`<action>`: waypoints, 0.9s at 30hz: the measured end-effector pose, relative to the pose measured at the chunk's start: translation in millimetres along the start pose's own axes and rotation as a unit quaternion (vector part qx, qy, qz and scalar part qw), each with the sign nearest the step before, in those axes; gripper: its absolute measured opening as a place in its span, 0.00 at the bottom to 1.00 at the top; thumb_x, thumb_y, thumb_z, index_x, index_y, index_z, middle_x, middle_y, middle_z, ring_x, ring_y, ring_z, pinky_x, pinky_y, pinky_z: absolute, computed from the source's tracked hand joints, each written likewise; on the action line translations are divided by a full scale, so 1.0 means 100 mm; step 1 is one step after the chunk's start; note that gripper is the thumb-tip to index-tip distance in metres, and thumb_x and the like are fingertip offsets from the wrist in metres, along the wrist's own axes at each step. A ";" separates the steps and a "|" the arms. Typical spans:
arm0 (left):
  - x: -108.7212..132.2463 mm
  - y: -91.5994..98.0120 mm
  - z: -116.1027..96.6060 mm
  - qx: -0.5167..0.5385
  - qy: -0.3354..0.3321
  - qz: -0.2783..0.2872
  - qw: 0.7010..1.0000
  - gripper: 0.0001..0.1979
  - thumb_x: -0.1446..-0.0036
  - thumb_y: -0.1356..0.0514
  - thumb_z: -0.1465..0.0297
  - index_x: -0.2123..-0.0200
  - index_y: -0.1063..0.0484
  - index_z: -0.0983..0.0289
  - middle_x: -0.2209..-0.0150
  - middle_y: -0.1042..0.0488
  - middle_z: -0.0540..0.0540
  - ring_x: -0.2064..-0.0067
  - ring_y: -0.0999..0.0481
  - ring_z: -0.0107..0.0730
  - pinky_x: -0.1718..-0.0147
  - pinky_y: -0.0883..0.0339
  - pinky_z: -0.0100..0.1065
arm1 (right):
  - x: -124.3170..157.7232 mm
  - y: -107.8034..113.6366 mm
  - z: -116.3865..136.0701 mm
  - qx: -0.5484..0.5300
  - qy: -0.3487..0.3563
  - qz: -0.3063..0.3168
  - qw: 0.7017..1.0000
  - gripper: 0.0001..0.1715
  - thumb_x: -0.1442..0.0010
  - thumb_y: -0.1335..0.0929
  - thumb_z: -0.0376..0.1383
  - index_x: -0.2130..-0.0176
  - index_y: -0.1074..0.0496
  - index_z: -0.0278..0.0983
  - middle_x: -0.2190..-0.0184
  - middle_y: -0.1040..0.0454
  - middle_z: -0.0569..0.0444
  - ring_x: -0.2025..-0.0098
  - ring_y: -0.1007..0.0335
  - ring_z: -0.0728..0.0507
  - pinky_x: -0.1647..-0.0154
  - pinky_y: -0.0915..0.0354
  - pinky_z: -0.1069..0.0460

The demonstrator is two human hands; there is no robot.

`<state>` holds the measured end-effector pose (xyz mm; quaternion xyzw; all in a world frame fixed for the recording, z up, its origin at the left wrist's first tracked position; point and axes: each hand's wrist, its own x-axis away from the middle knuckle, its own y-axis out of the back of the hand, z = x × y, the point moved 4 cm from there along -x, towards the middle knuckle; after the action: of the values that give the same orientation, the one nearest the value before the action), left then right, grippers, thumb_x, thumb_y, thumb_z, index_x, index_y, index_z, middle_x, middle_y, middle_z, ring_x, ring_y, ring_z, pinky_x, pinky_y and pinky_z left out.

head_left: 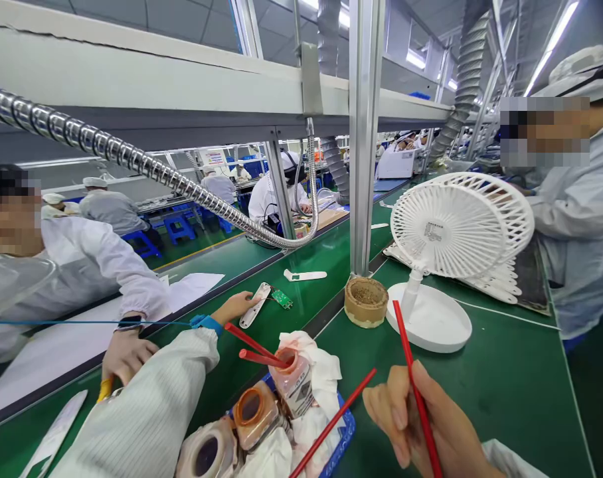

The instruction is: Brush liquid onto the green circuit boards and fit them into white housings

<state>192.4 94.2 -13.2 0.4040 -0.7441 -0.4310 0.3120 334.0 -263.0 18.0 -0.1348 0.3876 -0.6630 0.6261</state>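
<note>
My left hand reaches across the green work surface. Its fingertips are closed on the upper end of a narrow white plastic casing. A small green circuit board lies against the casing's right side, joined by thin wires. A blue wristband with a cord circles that wrist. Low at the right, my right hand grips a slim red stick like a pen, tip upward. Another red stick leans over a blue tray, its upper end close to my right fingers.
Open bottles stand in the tray: a pink-stained bottle with red sticks, an orange-rimmed bottle, and white tissues. A white fan, a tape-like brown ring and a metal post stand beyond. A co-worker's gloved hand is left.
</note>
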 end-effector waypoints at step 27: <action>2.97 0.71 0.16 0.593 0.090 -0.234 0.765 0.17 0.60 0.31 0.66 0.66 0.32 0.63 0.69 0.25 0.52 0.62 0.25 0.37 0.68 0.32 0.29 | -0.02 0.07 0.30 0.114 0.062 -0.114 0.985 0.25 0.40 0.43 0.56 0.73 0.37 0.40 0.87 0.37 0.56 0.81 0.45 0.48 0.80 0.46 0.56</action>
<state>13.5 -136.2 77.9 0.7073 -0.7021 0.0746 -0.0344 359.9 -271.0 33.8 -0.0644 0.3296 -0.7770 0.5324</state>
